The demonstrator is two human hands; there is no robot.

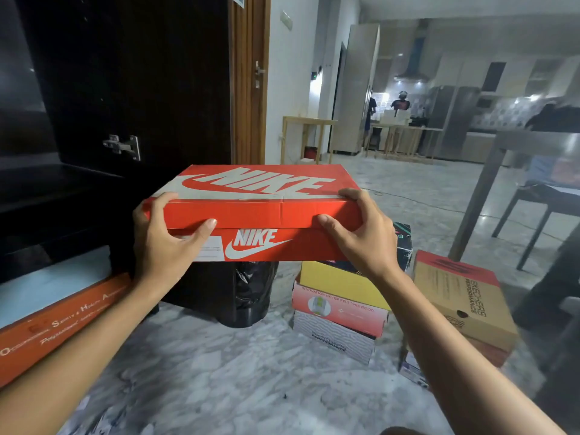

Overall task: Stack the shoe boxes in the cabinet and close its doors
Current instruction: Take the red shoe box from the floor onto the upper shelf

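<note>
Before the open dark wooden cabinet (94, 120), left hand (163, 243) and right hand (361, 237) grip a red cardboard Nike shoe box (260, 211) in mid-air, fingers curled over its lid. Stacked shoe boxes (339, 309) wait on the floor; doors unclosed.

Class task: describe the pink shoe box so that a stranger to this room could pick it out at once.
Start at the pile of shoe boxes on the marble floor, right of the black bin. The pink shoe box lies between a yellow box and a grey patterned box. Only it reads "Innovation never felt this good".
</note>
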